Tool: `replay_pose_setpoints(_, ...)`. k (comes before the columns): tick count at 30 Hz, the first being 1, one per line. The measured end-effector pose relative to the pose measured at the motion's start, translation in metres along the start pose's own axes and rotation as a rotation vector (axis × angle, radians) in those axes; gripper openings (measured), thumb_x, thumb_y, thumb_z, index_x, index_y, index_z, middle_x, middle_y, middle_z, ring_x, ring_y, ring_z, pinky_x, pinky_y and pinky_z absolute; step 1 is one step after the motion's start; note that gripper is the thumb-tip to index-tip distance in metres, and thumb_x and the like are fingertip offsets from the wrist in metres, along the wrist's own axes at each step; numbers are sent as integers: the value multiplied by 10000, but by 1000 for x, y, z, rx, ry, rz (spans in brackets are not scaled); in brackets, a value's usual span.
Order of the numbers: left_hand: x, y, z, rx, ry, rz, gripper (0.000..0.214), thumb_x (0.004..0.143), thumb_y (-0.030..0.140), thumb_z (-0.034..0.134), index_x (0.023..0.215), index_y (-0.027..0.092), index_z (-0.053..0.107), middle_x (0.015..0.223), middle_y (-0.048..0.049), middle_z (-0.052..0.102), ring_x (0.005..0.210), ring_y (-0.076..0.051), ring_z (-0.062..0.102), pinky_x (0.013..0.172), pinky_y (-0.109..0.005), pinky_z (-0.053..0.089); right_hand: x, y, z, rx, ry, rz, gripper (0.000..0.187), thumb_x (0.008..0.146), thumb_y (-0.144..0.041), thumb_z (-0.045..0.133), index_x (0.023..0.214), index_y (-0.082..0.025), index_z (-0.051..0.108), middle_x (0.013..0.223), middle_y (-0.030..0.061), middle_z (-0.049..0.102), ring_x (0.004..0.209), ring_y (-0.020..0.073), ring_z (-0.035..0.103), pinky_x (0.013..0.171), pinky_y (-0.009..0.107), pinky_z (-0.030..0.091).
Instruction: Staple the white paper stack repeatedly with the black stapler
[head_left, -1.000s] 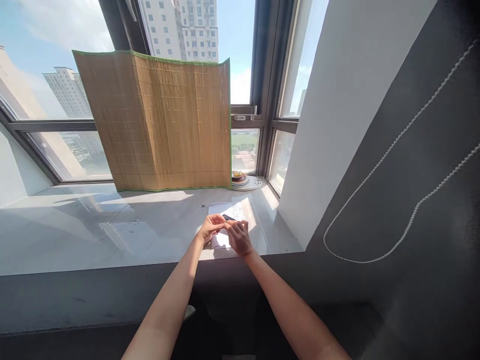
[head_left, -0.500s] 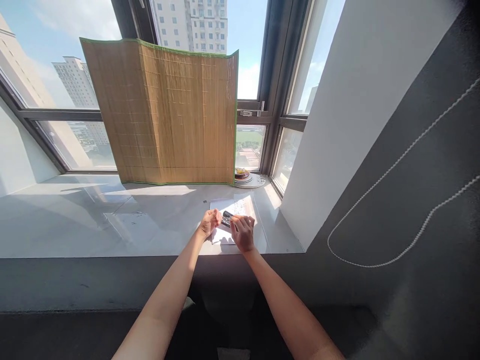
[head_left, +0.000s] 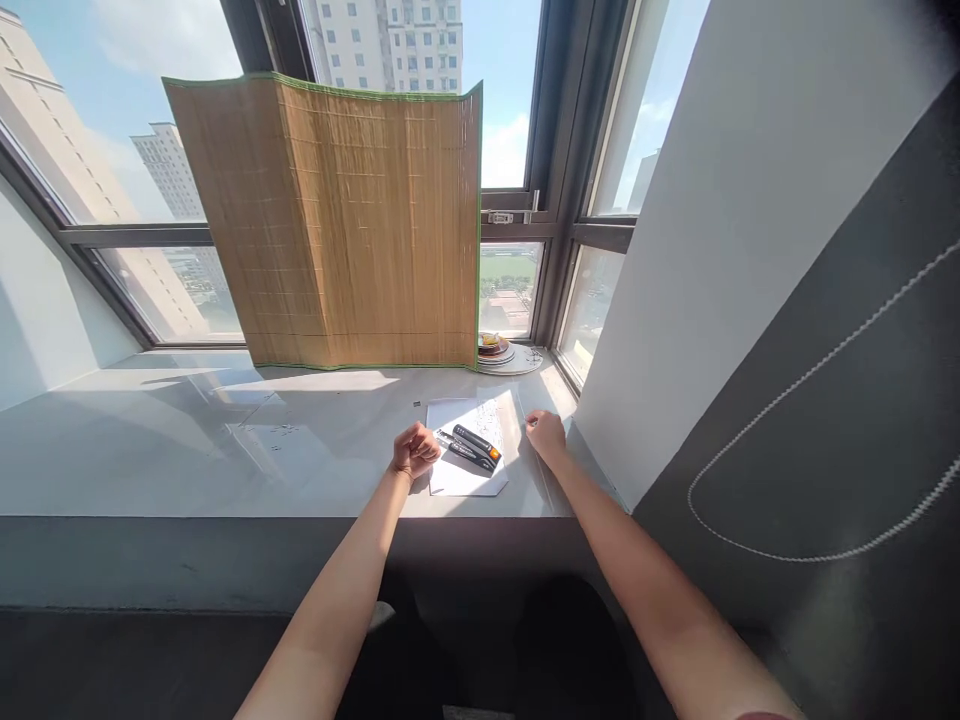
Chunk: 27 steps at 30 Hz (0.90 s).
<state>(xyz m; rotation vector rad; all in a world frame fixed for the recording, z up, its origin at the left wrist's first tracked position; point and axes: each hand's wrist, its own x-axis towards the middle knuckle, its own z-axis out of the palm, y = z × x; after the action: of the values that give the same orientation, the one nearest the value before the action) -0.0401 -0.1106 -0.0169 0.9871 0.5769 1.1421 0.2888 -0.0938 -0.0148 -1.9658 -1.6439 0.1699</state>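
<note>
The left forearm (head_left: 352, 570) slants up toward 1 o'clock, and at its end the left hand (head_left: 416, 450) is balled into a loose fist, curled fingers facing 3 o'clock, beside the near-left edge of a white sheet (head_left: 457, 485) on the windowsill (head_left: 345, 490). What that fist may enclose is hidden. The right forearm (head_left: 637, 550) reaches between 10 and 11 o'clock; the right hand (head_left: 546, 436) bends in with its fingers toward 9 o'clock, apart from the sheet's right side. I cannot tell whether its grip is clenched or pinching something small.

Between the hands, two slim black tools lie on the sheet: the upper tool (head_left: 472, 438), and the lower tool (head_left: 469, 455), whose pale tip aims at 10 o'clock, just beside the left hand. From the sheet, stacked plates (head_left: 510, 361) sit at 1 o'clock and a bamboo mat (head_left: 360, 230) stands at 11.
</note>
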Motion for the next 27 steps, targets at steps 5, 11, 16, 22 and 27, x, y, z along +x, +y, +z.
replay_pose_setpoints(5, 1, -5, -13, 16, 89, -10, 996, 767, 1019, 609, 492, 261, 25, 430, 93, -95, 360, -68, 63, 404, -265, 161, 40, 14, 11, -62, -34, -38, 267, 994, -135, 585, 1081, -191, 831, 1205, 141, 789, 1194, 289, 678, 970, 351, 518)
replay_pose_setpoints(11, -4, -10, -17, 1, 106, 66, 897, 884, 938, 572, 487, 278, 113, 412, 84, -9, 377, -79, 86, 409, -279, 191, 49, 15, 30, -116, -37, -71, 431, 1087, -201, 422, 1378, -170, 738, 1467, 204, 668, 1342, 367, 582, 1051, 479, 507)
replay_pose_setpoints(16, 23, 14, -18, 321, 315, 259, 613, 994, 642, 684, 570, 260, 460, 555, -19, 461, 525, -165, 441, 557, -318, 409, 46, 18, 31, -131, -37, -90, 511, 1077, -192, 377, 1528, -165, 616, 1503, 216, 642, 1388, 381, 542, 1061, 491, 490)
replay_pose_setpoints(22, 62, 35, -50, 741, 648, 287, 126, 846, 209, 805, 810, 233, 687, 1175, -199, 737, 1351, -391, 604, 1146, -451, 459, 42, 13, 30, -167, -16, -88, 462, 1073, -175, 355, 1465, -137, 596, 1416, 240, 666, 1351, 396, 559, 1024, 490, 502)
replay_pose_setpoints(27, 65, 20, -61, 889, 578, 253, 24, 936, 292, 750, 940, 269, 753, 1305, -179, 774, 1473, -390, 564, 1236, -534, 367, 40, 10, 29, -184, -1, -98, 408, 1063, -156, 358, 1381, -133, 611, 1348, 250, 684, 1325, 402, 575, 1006, 507, 509)
